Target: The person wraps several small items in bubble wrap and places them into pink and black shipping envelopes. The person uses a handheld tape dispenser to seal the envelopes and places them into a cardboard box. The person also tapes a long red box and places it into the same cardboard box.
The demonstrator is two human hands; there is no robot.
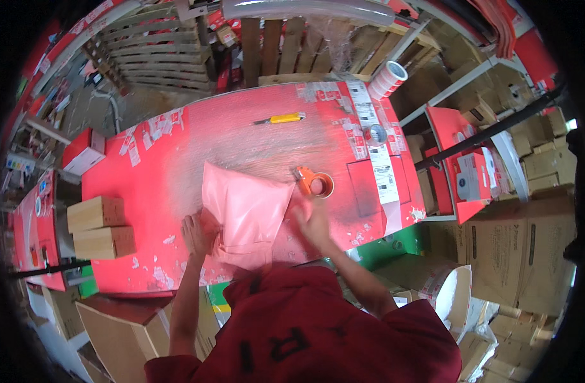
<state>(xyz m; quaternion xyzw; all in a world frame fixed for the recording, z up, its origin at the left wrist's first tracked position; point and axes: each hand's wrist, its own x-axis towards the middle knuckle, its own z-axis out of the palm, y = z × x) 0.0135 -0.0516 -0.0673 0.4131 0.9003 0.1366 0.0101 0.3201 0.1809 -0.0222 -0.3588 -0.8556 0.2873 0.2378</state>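
A pink plastic mailer bag (247, 201) lies on the red-topped table, its surface creased and its near end folded or bunched. My left hand (195, 235) is at the bag's left edge, the thumb side against the plastic; whether it grips the bag cannot be made out. To the right of the bag is my right hand (315, 225), blurred, with thumb and fingers apart and nothing seen in it. Just beyond its fingertips sits an orange tape dispenser (304, 177) with a roll of brown tape.
A yellow utility knife (285, 118) lies farther back. A strip of printed labels (383, 177) runs down the table's right side, with a clear tape roll (375, 135) on it. Tape rolls (389, 80) stand at the far corner. Two cardboard boxes (101, 229) sit at the left.
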